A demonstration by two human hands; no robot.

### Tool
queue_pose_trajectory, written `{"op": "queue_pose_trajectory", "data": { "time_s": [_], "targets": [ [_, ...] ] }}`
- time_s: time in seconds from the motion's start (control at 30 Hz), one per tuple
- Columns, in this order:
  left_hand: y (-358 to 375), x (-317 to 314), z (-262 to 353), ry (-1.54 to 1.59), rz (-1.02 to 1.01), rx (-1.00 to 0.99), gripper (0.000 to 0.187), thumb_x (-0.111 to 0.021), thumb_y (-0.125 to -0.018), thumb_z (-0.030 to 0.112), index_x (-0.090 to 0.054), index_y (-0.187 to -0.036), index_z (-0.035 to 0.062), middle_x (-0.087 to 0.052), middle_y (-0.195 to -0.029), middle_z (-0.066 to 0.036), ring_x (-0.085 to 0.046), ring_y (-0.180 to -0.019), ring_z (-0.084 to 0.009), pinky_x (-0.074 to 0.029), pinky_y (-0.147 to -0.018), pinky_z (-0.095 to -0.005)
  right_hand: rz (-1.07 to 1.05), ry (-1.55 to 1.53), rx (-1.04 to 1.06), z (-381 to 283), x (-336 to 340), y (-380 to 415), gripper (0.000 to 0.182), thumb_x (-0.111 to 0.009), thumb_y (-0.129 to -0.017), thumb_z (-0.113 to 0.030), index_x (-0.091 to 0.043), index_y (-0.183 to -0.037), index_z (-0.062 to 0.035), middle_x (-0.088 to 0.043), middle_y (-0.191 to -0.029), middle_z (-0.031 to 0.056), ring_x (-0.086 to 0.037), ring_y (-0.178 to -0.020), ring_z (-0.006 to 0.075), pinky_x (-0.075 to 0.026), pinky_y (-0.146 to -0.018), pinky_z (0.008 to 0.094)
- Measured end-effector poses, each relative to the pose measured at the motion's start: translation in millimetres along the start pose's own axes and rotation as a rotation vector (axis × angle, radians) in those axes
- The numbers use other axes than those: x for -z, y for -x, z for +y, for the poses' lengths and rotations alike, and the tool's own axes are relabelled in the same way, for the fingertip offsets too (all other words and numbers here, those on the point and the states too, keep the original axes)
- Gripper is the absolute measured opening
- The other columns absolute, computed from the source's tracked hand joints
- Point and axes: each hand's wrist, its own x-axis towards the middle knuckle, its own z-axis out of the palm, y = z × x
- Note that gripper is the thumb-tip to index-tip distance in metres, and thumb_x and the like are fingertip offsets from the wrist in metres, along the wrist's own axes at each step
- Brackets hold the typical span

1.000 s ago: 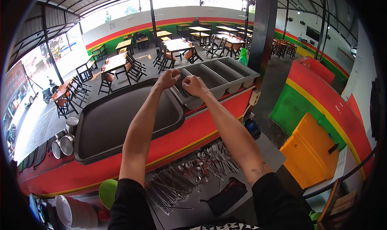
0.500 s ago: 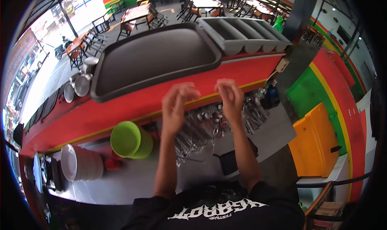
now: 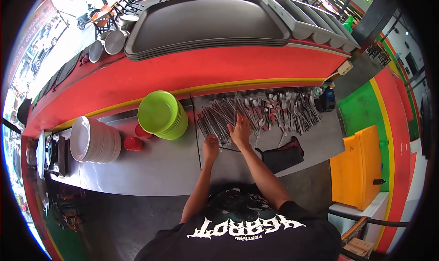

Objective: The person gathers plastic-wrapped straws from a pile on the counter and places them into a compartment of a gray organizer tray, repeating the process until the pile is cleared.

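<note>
Cutlery (image 3: pixel 217 117) lies along your table's (image 3: pixel 151 169) back edge, toward the right end. Right hand (image 3: pixel 240 133) open over it; left hand (image 3: pixel 211 148) curled, can't tell if gripping. Touch lightly: crossed pieces could snag.

So take the cutlery heap (image 3: pixel 260 112) as the clock's middle, twelve pointing away from the wearer. It's on the table (image 3: pixel 137 176). Left hand (image 3: pixel 211 147) sits around eight, right hand (image 3: pixel 240 132) nearer seven, both by the heap's near edge. There's a pouch (image 3: pixel 283 155) at five, same table. Straight out at nine you get the bowl stack (image 3: pixel 159 114), then small cups (image 3: pixel 132 144), then the plate stack (image 3: pixel 107 142) furthest out. Up on the counter (image 3: pixel 183 71) behind: metal pots (image 3: pixel 115 42) at ten, tray stack (image 3: pixel 206 18) at eleven, compartment bin (image 3: pixel 322 36) right beside it at one. Cooler box (image 3: pixel 356 167) is off the table, around four.
</note>
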Motion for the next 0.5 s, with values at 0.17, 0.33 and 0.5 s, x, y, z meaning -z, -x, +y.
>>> {"op": "queue_pose_trajectory", "data": {
  "time_s": [0.17,0.33,0.5],
  "targets": [
    [-14,1,10,0.014,-0.058,-0.077,0.022,-0.060,-0.088,0.013,-0.061,-0.106,0.0019,-0.070,-0.088,-0.011,-0.068,-0.080,-0.0234,-0.052,-0.070,-0.0335,-0.185,0.026,-0.012,14,-20,9,0.046,-0.067,-0.084,-0.013,-0.049,-0.124,0.0002,-0.053,-0.107,0.0185,-0.053,-0.102,0.0379,-0.046,-0.084,0.0465],
    [-19,-3,-1,0.084,-0.095,-0.062,0.022,-0.059,-0.090,0.015,-0.060,-0.107,0.0019,-0.069,-0.090,-0.010,-0.068,-0.080,-0.0211,-0.051,-0.069,-0.0324,-0.087,-0.049,-0.029,12,-18,17,0.031,-0.058,-0.087,-0.004,-0.054,-0.117,0.0009,-0.054,-0.102,0.0186,-0.054,-0.099,0.0389,-0.046,-0.084,0.0465],
    [-22,-11,-6,0.173,-0.100,-0.049,0.021,-0.057,-0.092,0.017,-0.060,-0.106,0.0017,-0.069,-0.088,-0.010,-0.067,-0.078,-0.0188,-0.051,-0.068,-0.0308,-0.142,-0.147,-0.110,9,-15,22,0.024,-0.055,-0.088,-0.001,-0.055,-0.112,0.0034,-0.052,-0.101,0.0214,-0.054,-0.097,0.0412,-0.045,-0.083,0.0469]
  ]
}}
